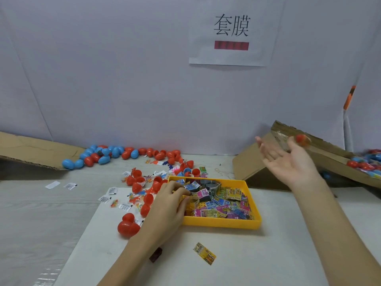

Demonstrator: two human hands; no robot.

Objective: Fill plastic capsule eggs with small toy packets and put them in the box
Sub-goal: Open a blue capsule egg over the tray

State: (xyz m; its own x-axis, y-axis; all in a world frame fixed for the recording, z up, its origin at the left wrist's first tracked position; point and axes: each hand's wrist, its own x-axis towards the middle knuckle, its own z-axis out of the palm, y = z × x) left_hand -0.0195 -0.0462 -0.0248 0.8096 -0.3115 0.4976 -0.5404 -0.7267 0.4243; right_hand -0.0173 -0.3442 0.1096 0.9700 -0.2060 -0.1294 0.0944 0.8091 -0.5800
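One red egg (301, 140) airborne just beyond released right hand (288, 164); left hand (173, 200) pinching tray packets (222, 203).

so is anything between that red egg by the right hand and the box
Nothing visible. The red egg, blurred, sits just past the open right hand, already over the tilted cardboard box, whose opening faces it.

The eggs (107, 154) are smooth, glossy plastic, red and blue. The tray (221, 222) is matt yellow plastic. The packets (222, 203) are crinkled, shiny printed foil. The box (253, 164) is rough brown cardboard with a taped, glossy flap. The counter (41, 213) wears a pale, slightly glossy sheet. The sign (232, 32) is matt paper.
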